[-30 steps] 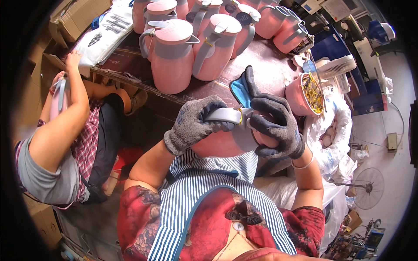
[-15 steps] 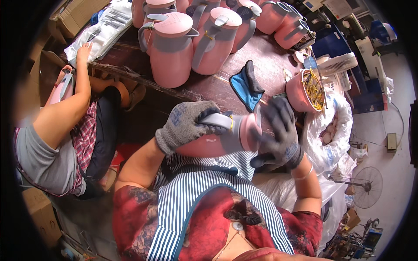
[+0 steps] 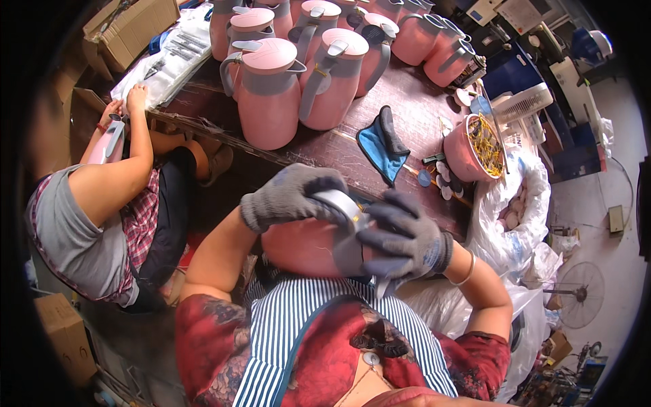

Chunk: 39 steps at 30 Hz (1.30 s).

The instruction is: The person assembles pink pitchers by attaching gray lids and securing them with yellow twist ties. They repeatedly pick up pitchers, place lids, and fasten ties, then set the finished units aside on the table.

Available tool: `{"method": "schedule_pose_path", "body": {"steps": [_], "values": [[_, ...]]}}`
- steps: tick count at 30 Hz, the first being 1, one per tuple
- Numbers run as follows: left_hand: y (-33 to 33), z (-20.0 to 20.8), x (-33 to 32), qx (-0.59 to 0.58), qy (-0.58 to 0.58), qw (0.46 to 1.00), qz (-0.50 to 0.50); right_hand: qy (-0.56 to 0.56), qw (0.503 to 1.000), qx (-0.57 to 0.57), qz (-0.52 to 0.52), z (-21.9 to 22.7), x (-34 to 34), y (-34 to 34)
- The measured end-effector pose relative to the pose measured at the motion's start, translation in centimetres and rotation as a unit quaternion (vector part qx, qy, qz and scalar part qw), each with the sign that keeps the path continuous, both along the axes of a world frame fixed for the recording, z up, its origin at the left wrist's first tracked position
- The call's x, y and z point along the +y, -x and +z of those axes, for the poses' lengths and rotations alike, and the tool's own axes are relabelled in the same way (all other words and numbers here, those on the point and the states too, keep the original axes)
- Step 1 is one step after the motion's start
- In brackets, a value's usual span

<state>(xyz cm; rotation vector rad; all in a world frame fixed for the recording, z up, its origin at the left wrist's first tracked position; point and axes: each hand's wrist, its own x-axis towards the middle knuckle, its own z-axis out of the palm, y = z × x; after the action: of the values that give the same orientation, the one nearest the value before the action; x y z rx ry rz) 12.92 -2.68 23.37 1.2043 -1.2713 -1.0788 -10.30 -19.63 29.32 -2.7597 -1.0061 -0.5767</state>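
Observation:
A pink thermos jug (image 3: 298, 249) with a grey collar lies on its side against my striped apron, its top toward the right. My left hand (image 3: 293, 198), in a grey knitted work glove, is closed round the jug's grey handle. A thin yellow tie is looped on that handle. My right hand (image 3: 405, 239), gloved alike, has its fingers curled over the lid end and covers most of the lid. Just beyond, a folded blue and black cloth (image 3: 384, 150) lies on the dark wooden table (image 3: 332, 152).
Several pink jugs (image 3: 268, 102) stand across the table's far part. To the right are a pink tub (image 3: 466, 150) of yellow ties, several small round discs (image 3: 444, 178) and a plastic bag (image 3: 498, 234). A co-worker (image 3: 88, 224) sits at left holding another jug (image 3: 107, 144).
My right hand has come in from beside the jug and closed over its lid end. The jug has moved slightly down and left toward my apron, my left hand still on the handle.

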Motion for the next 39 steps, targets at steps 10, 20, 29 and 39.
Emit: {"method": "schedule_pose_path", "body": {"steps": [10,20,29,39], "values": [[6.5,1.8,0.0,-0.320,0.145,0.854,0.384,-0.335,0.883,0.141,-0.296,-1.4,-1.2,-0.9],[5.3,-2.1,-5.8,-0.171,0.195,0.863,0.434,-0.545,0.762,-0.096,-0.337,-4.8,-5.1,-4.7],[2.4,-3.4,-5.2,0.008,0.250,0.876,0.412,-0.559,0.747,-0.153,-0.326,-6.0,-2.6,-7.7],[-4.9,-10.7,-5.6,-0.339,0.229,0.672,0.618,-0.627,0.712,0.070,-0.308,-16.2,-11.0,-10.0]]}}
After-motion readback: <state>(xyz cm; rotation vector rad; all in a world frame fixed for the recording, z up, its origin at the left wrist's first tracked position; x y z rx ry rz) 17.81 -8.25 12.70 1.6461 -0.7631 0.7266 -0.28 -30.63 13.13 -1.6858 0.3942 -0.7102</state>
